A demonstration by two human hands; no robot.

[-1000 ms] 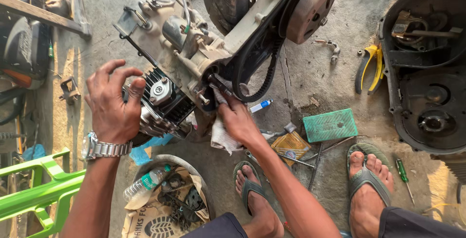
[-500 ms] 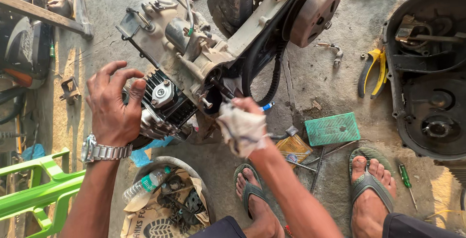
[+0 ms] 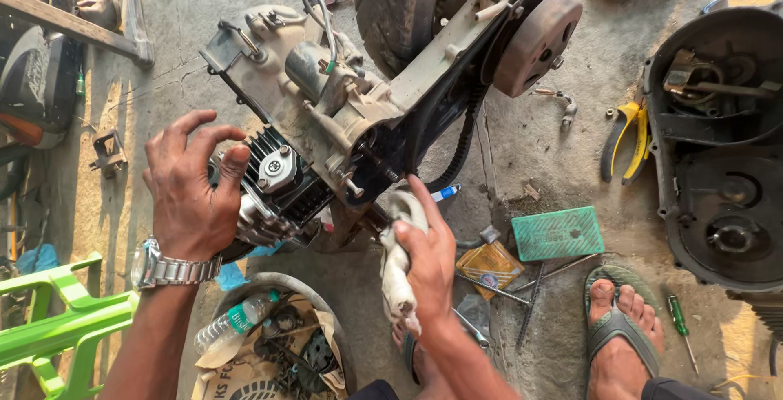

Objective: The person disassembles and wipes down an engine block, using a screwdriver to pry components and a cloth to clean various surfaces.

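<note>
Wiping scooter engine [image 3: 359, 114], propped on concrete floor: right hand [image 3: 428, 257] grip pinching dirty rag [image 3: 397, 261] at crankcase; left hand [image 3: 192, 192] fingers spread over finned cylinder head [image 3: 277, 172]. Risks: rag snagging drive belt [image 3: 463, 143]; engine tipping onto sandalled foot [image 3: 616, 331].

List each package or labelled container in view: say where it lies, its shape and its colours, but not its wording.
Green box: flat rectangle, on the floor right of the right hand.
Yellow packet: small pouch with orange print, beside the green box.
Plastic bottle: clear, green label, lying in the round tub below the left hand.
</note>
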